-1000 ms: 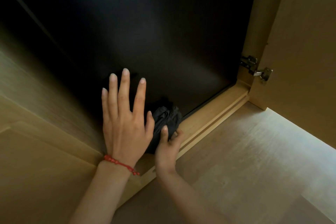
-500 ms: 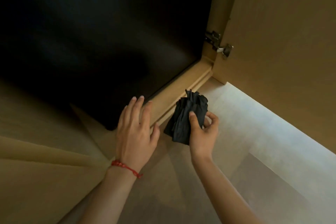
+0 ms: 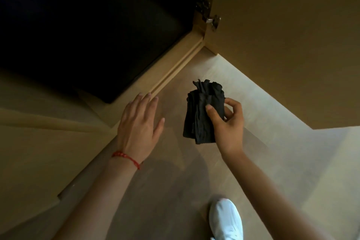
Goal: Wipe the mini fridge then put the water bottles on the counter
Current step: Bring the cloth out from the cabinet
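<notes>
The black front of the mini fridge (image 3: 93,35) fills the upper left, set inside a wooden cabinet. My right hand (image 3: 229,122) grips a crumpled black cloth (image 3: 202,111) in the air above the floor, away from the fridge. My left hand (image 3: 139,122), with a red bracelet at the wrist, hovers flat with straight fingers just below the fridge's lower corner, holding nothing. No water bottles are in view.
The open wooden cabinet door (image 3: 292,45) stands on the right, hung on a metal hinge (image 3: 209,13). A wooden sill (image 3: 175,64) runs under the fridge. My white shoe (image 3: 226,220) is on the light wood floor (image 3: 272,161).
Both hands have drawn back from the fridge front. The right hand pulled the cloth off the lower corner and out over the floor; the view dropped and a shoe came into sight.
</notes>
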The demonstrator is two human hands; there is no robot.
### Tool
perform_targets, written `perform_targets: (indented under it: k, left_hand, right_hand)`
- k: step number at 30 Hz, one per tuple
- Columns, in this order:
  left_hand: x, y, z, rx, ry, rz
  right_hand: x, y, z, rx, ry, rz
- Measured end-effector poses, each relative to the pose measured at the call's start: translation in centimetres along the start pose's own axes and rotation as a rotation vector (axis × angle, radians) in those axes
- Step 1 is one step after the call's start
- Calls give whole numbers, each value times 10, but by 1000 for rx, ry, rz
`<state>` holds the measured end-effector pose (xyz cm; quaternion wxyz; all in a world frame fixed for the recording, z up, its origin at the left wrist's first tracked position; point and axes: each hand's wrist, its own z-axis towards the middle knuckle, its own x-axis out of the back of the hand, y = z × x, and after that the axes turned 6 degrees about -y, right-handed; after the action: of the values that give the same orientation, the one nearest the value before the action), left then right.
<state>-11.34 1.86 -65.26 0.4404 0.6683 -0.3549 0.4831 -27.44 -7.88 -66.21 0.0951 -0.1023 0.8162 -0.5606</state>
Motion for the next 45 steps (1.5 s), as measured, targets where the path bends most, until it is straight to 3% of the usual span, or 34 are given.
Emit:
perform_targets:
  k: [16, 26, 36, 45]
  left_hand:
    - [255, 125, -50, -41, 6, -69]
    - [418, 203, -66, -49, 102, -65]
    - [519, 245, -90, 11, 219, -90]
    - [608, 209, -88, 179, 396, -38]
  right_hand:
    - [30, -255, -100, -120, 148, 127]
    - [52, -430, -159, 27, 151, 32]
    - [46, -555, -189, 72, -26, 28]
    - [-17, -627, -190, 66, -218, 45]
